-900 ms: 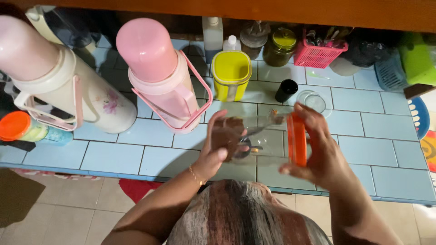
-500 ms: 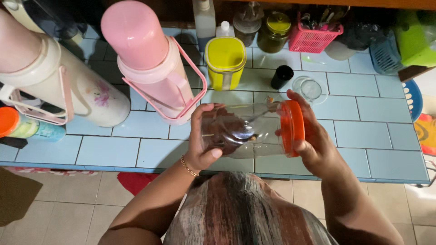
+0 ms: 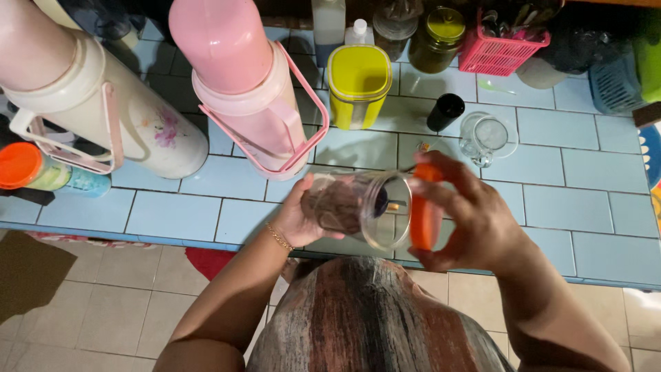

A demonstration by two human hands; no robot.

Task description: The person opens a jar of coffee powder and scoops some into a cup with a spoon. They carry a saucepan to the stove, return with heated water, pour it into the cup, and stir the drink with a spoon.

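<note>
The jar [image 3: 358, 207] looks like clear, smooth plastic, with some shine on its wall. Its lid [image 3: 421, 219] is orange plastic, smooth and a little glossy. The surface [image 3: 585, 200] is made of pale blue glazed tiles, smooth, with dark joints. The pink flask [image 3: 241, 89] has a matt plastic body. The yellow container [image 3: 358, 79] is glossy plastic. The small cup [image 3: 485, 134] on the right looks like clear glass.

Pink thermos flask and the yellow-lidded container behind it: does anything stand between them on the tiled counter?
Nothing in the head view: only bare blue tile separates the pink thermos flask from the yellow-lidded container.
</note>
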